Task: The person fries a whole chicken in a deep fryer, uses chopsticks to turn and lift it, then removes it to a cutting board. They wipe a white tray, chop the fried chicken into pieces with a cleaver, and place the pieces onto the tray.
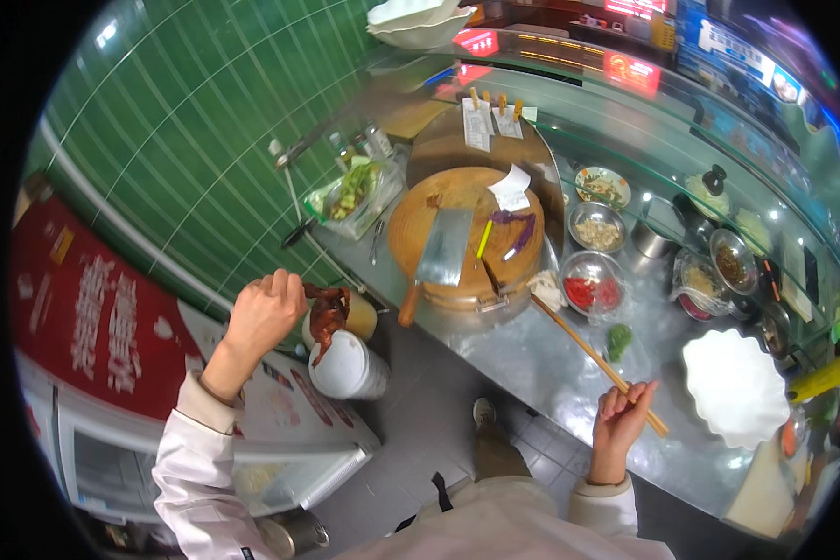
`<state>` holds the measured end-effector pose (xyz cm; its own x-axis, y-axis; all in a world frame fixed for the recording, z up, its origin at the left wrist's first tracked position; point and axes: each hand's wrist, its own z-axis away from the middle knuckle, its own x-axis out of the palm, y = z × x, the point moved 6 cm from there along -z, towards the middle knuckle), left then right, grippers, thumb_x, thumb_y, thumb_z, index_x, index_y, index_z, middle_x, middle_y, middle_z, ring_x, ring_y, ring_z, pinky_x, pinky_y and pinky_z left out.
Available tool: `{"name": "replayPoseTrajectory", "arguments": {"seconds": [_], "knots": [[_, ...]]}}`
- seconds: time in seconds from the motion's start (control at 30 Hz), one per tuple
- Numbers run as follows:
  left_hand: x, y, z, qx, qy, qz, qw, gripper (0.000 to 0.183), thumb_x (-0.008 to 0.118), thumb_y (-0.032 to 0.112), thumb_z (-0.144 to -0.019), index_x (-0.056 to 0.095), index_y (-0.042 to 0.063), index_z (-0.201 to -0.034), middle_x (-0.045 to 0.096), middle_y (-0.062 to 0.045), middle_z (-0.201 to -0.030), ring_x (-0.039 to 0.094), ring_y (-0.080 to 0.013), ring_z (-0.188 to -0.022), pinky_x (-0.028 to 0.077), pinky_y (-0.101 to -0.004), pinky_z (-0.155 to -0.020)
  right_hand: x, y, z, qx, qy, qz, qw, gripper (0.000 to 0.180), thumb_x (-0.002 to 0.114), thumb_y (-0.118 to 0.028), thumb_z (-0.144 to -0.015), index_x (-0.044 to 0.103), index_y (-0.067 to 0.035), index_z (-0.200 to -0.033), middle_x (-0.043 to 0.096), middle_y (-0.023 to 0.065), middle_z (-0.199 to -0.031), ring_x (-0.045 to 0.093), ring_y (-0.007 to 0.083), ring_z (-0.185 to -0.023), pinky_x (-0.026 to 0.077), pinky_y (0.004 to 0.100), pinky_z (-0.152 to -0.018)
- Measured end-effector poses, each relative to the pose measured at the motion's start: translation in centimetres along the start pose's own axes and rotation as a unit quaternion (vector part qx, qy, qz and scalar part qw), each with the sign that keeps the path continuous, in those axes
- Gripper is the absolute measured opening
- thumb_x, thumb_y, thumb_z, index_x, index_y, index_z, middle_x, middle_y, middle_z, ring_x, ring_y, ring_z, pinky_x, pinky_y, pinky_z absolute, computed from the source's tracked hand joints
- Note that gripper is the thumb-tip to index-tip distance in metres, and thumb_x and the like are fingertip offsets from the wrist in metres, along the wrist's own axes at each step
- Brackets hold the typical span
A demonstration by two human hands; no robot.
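Observation:
My left hand (269, 308) grips a brown roasted bird (330, 316) by one end, so that it hangs over the floor beside the counter. Beneath it stand a white bucket (339, 367) and a yellowish container (362, 315). In my right hand (619, 420) is a pair of long wooden chopsticks (581, 341), their far tips pointing at the round wooden chopping block (406, 224). A cleaver (446, 245) lies flat on the block, its handle past the edge. Purple shreds (525, 234), a yellow-green stick (485, 238) and a paper slip (511, 187) are also on it.
The steel counter (532, 357) holds a white scalloped plate (735, 388), a bowl of red pieces (591, 290) and several other bowls below a glass shelf (644, 140). Bagged greens (357, 185) sit by the green tiled wall (203, 140). A freezer (301, 413) stands at left.

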<state>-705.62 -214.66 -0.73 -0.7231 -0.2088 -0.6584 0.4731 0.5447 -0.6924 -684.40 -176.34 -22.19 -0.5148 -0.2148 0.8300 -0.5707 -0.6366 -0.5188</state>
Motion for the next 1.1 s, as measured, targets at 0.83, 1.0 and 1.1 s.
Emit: {"name": "replayPoseTrajectory", "arguments": {"seconds": [0.83, 1.0, 1.1], "knots": [[29.0, 7.2, -23.6, 0.244, 0.170, 0.319, 0.900, 0.018, 0.064, 0.024, -0.072, 0.048, 0.014, -0.070, 0.044, -0.002, -0.067, 0.050, -0.0164, -0.063, 0.039, -0.0296, -0.055, 13.9, 18.3, -9.5, -0.145, 0.191, 0.028, 0.970, 0.046, 0.035, -0.044, -0.100, 0.040, -0.013, -0.068, 0.033, 0.0014, -0.049, 0.032, 0.0141, -0.039, 0.026, 0.0260, -0.038], [28.1, 11.2, -22.9, 0.265, 0.171, 0.369, 0.874, 0.015, 0.063, 0.020, -0.072, 0.049, 0.013, -0.073, 0.044, -0.001, -0.071, 0.052, -0.0155, -0.064, 0.043, -0.0269, -0.055, 13.6, 18.7, -8.5, -0.183, 0.240, 0.007, 0.953, 0.045, 0.039, -0.043, -0.100, 0.041, -0.013, -0.066, 0.032, 0.0008, -0.049, 0.031, 0.0128, -0.039, 0.025, 0.0243, -0.036], [27.6, 12.4, -21.0, 0.269, 0.167, 0.413, 0.854, 0.010, 0.059, 0.014, -0.073, 0.050, 0.011, -0.076, 0.045, -0.002, -0.072, 0.053, -0.0154, -0.062, 0.045, -0.0263, -0.053, 13.0, 18.8, -7.7, -0.189, 0.246, 0.011, 0.951, 0.044, 0.039, -0.043, -0.100, 0.042, -0.013, -0.067, 0.032, 0.0009, -0.050, 0.032, 0.0127, -0.040, 0.026, 0.0244, -0.037]]}}
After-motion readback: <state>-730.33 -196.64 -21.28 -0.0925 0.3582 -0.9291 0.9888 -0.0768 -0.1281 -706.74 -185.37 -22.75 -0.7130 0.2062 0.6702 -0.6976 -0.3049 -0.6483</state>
